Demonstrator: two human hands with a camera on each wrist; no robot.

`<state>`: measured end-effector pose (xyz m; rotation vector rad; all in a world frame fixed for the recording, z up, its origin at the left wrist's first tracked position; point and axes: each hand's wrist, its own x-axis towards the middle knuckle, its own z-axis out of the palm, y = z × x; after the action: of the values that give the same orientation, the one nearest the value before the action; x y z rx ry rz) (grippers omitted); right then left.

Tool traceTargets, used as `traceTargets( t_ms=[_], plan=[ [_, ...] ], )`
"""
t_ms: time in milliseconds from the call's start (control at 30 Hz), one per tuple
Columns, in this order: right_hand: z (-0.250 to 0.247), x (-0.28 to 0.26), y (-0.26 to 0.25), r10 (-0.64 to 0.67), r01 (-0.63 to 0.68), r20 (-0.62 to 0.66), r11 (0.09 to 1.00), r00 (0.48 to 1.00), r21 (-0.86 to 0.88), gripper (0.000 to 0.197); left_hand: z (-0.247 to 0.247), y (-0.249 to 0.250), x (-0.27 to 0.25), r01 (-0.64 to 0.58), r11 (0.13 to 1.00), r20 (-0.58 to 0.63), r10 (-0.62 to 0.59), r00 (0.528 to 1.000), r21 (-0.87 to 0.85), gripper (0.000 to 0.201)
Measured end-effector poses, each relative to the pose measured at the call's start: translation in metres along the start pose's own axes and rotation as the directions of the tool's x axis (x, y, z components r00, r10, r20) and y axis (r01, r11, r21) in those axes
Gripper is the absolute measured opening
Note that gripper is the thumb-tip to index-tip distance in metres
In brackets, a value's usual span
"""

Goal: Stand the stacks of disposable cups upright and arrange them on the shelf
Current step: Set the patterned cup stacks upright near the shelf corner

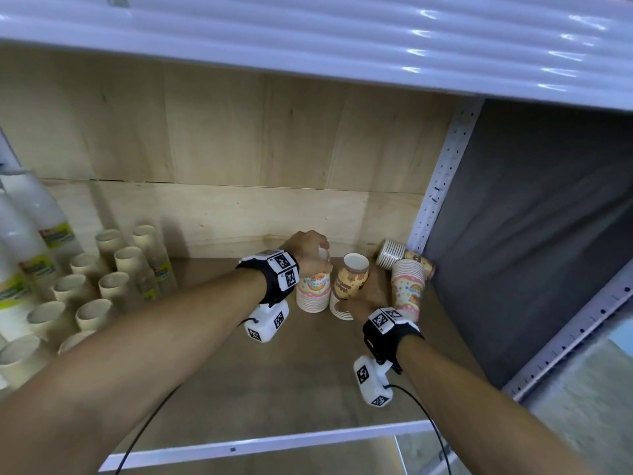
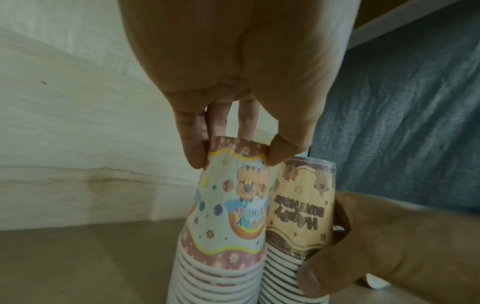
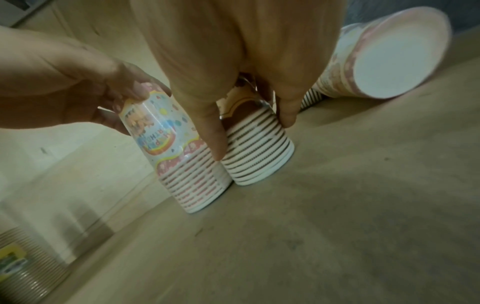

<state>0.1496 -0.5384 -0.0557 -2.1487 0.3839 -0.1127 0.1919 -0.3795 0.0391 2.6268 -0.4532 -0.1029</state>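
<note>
At the back-right of the brown wooden shelf (image 1: 308,378), the left hand (image 1: 308,248) pinches the top of a pastel rainbow-print stack of paper cups (image 1: 313,289), thumb & fingers curled round its upturned base; the stack stands rims-down on the board; the right hand (image 1: 368,296) wraps the lower rims of a tan "Happy Birthday" paper-cup stack (image 1: 349,286), thumb one side, fingers the other; the 2 stacks touch at the rims. Risks, as I judge: both are narrow at the top, so a sideways tug on release could tip one into the other; the tan stack looks slightly tilted, so letting go early may topple it. Just right, a pink-trimmed cup stack (image 1: 407,293) stands close, w/ two more stacks (image 1: 404,257) lying behind; a careless elbow could knock them. Far left, plain beige cup stacks (image 1: 113,279) & white bottles (image 1: 30,231) are well apart.
</note>
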Motion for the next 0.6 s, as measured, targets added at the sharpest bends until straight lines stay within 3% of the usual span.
traceTargets(
  t_ms=[233,400,500,600],
  plan=[
    [-0.005,0.01,0.005,-0.03,0.03,0.033,0.999,0.999,-0.02,0.08,0.001,0.003,0.0,0.004,1.0,0.02,-0.004,1.0,0.006,0.055],
    [-0.029,0.018,-0.02,-0.106,0.109,0.059,0.993,0.993,-0.047,0.047,0.001,0.004,0.0,0.011,1.0,0.025,-0.011,1.0,0.009,0.054],
    [-0.041,0.02,-0.037,-0.153,0.157,0.074,0.986,0.985,-0.049,0.06,-0.001,0.006,0.001,0.006,1.0,0.029,-0.007,1.0,0.016,0.051],
    [-0.051,0.019,-0.053,-0.119,0.137,0.095,0.965,0.988,-0.222,0.073,-0.001,0.006,0.004,0.019,1.0,0.033,-0.019,0.999,0.024,0.048]
  ],
)
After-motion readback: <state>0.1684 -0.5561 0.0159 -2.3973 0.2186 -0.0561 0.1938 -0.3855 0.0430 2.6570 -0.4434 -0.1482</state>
